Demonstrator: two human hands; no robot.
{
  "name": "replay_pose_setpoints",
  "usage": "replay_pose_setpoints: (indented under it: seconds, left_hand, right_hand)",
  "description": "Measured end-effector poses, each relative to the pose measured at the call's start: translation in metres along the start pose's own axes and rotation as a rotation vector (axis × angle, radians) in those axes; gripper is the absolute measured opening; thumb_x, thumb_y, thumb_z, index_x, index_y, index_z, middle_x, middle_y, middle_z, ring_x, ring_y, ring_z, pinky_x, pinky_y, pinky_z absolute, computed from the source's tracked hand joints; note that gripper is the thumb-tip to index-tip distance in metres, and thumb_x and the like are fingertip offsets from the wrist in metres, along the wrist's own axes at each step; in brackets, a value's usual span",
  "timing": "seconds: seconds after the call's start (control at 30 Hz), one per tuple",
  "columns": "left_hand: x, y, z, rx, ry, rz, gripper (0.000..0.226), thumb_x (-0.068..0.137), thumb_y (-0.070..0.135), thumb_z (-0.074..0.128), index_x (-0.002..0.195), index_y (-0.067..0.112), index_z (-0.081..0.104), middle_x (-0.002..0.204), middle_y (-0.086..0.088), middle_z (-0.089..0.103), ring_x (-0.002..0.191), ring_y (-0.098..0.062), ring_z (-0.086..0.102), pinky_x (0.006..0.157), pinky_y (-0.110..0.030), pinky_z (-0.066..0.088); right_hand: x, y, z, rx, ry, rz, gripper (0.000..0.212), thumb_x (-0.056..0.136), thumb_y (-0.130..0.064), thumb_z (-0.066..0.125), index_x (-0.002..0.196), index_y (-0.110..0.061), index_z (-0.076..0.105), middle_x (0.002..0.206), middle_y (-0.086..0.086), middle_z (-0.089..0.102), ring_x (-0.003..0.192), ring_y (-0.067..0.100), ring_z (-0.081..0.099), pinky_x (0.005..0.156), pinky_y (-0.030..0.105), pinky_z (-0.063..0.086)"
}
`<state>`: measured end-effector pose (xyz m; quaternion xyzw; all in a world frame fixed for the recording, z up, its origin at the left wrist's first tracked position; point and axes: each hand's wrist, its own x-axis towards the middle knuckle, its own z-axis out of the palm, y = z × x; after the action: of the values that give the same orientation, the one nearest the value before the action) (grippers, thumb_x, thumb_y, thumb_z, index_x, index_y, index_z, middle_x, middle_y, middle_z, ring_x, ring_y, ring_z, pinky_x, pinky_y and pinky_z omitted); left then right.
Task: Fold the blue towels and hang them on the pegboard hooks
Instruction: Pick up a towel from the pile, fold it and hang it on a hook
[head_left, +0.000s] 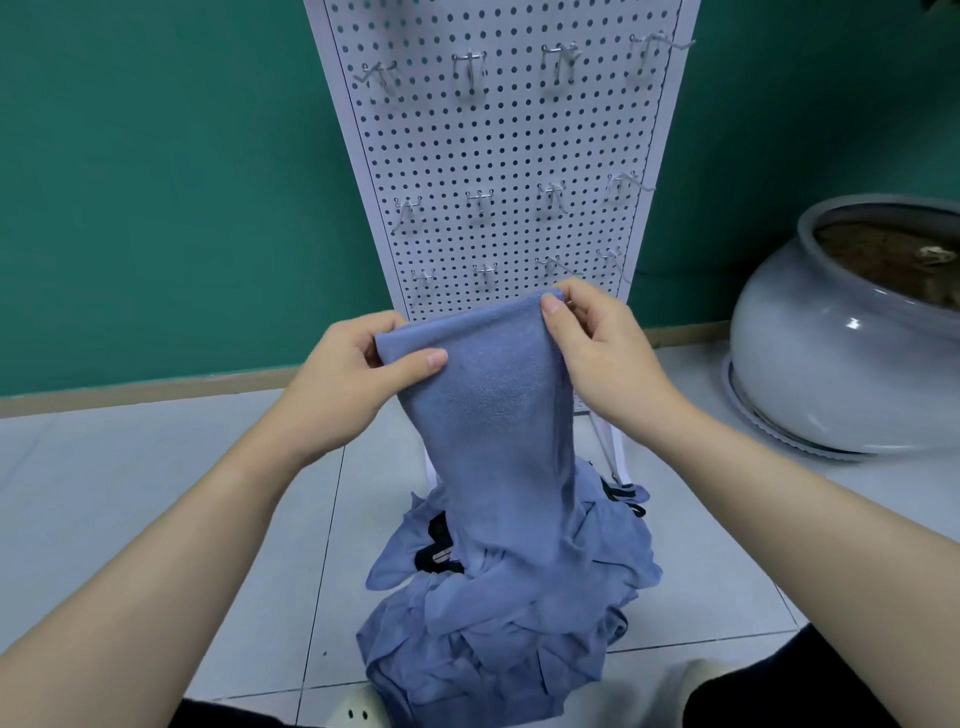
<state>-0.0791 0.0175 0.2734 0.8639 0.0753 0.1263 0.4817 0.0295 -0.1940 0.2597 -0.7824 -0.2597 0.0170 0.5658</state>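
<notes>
The soft blue terry towel (493, 415) hangs with its long axis running down from its top edge, which both hands hold stretched level in front of the lower rows of the white perforated metal pegboard (498, 156). The left hand (353, 379) pinches the top left corner, thumb on the near face and fingers curled behind. The right hand (597, 343) pinches the top right corner the same way, a little higher and nearer the board. The towel's lower end trails into the crumpled pile of blue towels (509, 613) on the pale tiled floor (156, 493), at the foot of the board.

The silver wire hooks (485, 273) of the bottom row stand just above and behind the held edge, so the right hand is the nearer one to a free hook. No hook carries anything. Open floor lies to the left; the large grey ceramic pot (831, 353) stands well apart to the right.
</notes>
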Motion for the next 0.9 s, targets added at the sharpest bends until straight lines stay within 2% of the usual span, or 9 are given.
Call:
replay_pose_setpoints:
  seconds: [0.1, 0.2, 0.37, 0.47, 0.57, 0.63, 0.73, 0.8, 0.9]
  left_hand:
    - [0.001, 0.003, 0.009, -0.183, 0.144, 0.022, 0.021, 0.095, 0.016, 0.073, 0.079, 0.011, 0.061, 0.067, 0.011, 0.06, 0.064, -0.006, 0.052, 0.062, -0.019, 0.043]
    - [0.002, 0.009, 0.014, -0.387, 0.292, 0.019, 0.006, 0.097, 0.016, 0.071, 0.093, 0.011, 0.07, 0.082, 0.002, 0.074, 0.075, -0.012, 0.065, 0.069, -0.032, 0.053]
    - [0.002, 0.015, 0.016, -0.463, 0.41, 0.044, 0.02, 0.104, 0.025, 0.061, 0.09, 0.014, 0.071, 0.073, 0.005, 0.065, 0.071, -0.015, 0.053, 0.068, -0.033, 0.044]
    - [0.002, 0.017, 0.018, -0.48, 0.47, 0.054, 0.02, 0.105, 0.025, 0.059, 0.089, 0.019, 0.071, 0.071, 0.006, 0.063, 0.07, -0.015, 0.053, 0.067, -0.034, 0.044]
    - [0.001, 0.021, 0.022, -0.473, 0.512, 0.069, 0.02, 0.105, 0.025, 0.06, 0.088, 0.019, 0.069, 0.068, 0.006, 0.061, 0.065, -0.012, 0.051, 0.062, -0.028, 0.043]
    - [0.001, 0.021, 0.024, -0.473, 0.525, 0.076, 0.019, 0.104, 0.027, 0.061, 0.089, 0.017, 0.069, 0.073, -0.005, 0.059, 0.069, -0.018, 0.051, 0.066, -0.031, 0.044]
    - [0.001, 0.02, 0.026, -0.484, 0.545, 0.05, 0.015, 0.101, 0.029, 0.065, 0.093, 0.017, 0.069, 0.079, -0.013, 0.062, 0.073, -0.02, 0.057, 0.07, -0.036, 0.049]
    - [-0.002, 0.019, 0.031, -0.532, 0.435, -0.012, 0.01, 0.097, 0.025, 0.071, 0.1, 0.015, 0.069, 0.093, -0.009, 0.075, 0.084, -0.021, 0.071, 0.077, -0.037, 0.058]
    - [-0.009, 0.013, 0.049, -0.589, 0.243, -0.146, 0.024, 0.087, 0.012, 0.08, 0.111, 0.009, 0.074, 0.106, -0.004, 0.08, 0.1, -0.02, 0.076, 0.081, -0.032, 0.06]
  right_hand:
    - [0.002, 0.001, 0.002, 0.016, 0.049, -0.003, 0.031, 0.111, -0.023, 0.044, 0.082, -0.011, 0.046, 0.066, -0.007, 0.033, 0.057, 0.005, 0.028, 0.053, 0.02, 0.027]
    - [0.003, -0.003, 0.003, 0.042, 0.094, -0.054, 0.031, 0.111, -0.022, 0.042, 0.081, -0.015, 0.045, 0.068, -0.005, 0.035, 0.059, 0.004, 0.03, 0.055, 0.019, 0.028]
    - [0.0, -0.014, 0.007, 0.146, 0.153, -0.103, 0.029, 0.111, -0.023, 0.044, 0.089, -0.007, 0.053, 0.078, 0.007, 0.043, 0.069, 0.009, 0.037, 0.062, 0.024, 0.033]
    - [0.001, -0.017, 0.008, 0.229, 0.155, -0.055, 0.026, 0.11, -0.028, 0.048, 0.093, -0.011, 0.058, 0.082, 0.009, 0.049, 0.075, 0.013, 0.043, 0.068, 0.028, 0.038]
    - [-0.003, -0.019, 0.013, 0.473, 0.003, 0.122, 0.028, 0.104, -0.034, 0.061, 0.101, -0.007, 0.065, 0.092, 0.009, 0.068, 0.085, 0.019, 0.065, 0.08, 0.032, 0.053]
    - [-0.008, -0.017, 0.018, 0.556, -0.108, 0.23, 0.031, 0.099, -0.029, 0.068, 0.108, 0.0, 0.07, 0.106, 0.01, 0.078, 0.101, 0.026, 0.075, 0.091, 0.037, 0.06]
    - [-0.009, -0.016, 0.02, 0.635, -0.096, 0.295, 0.029, 0.099, -0.019, 0.068, 0.114, 0.006, 0.071, 0.113, 0.017, 0.077, 0.107, 0.031, 0.074, 0.093, 0.039, 0.06]
    - [-0.008, -0.016, 0.019, 0.642, -0.059, 0.291, 0.025, 0.099, -0.017, 0.068, 0.109, 0.006, 0.072, 0.111, 0.019, 0.076, 0.103, 0.029, 0.075, 0.091, 0.039, 0.061]
    - [-0.01, -0.013, 0.021, 0.533, -0.01, 0.267, 0.023, 0.097, -0.02, 0.071, 0.097, 0.004, 0.073, 0.104, 0.024, 0.076, 0.098, 0.032, 0.075, 0.095, 0.053, 0.058]
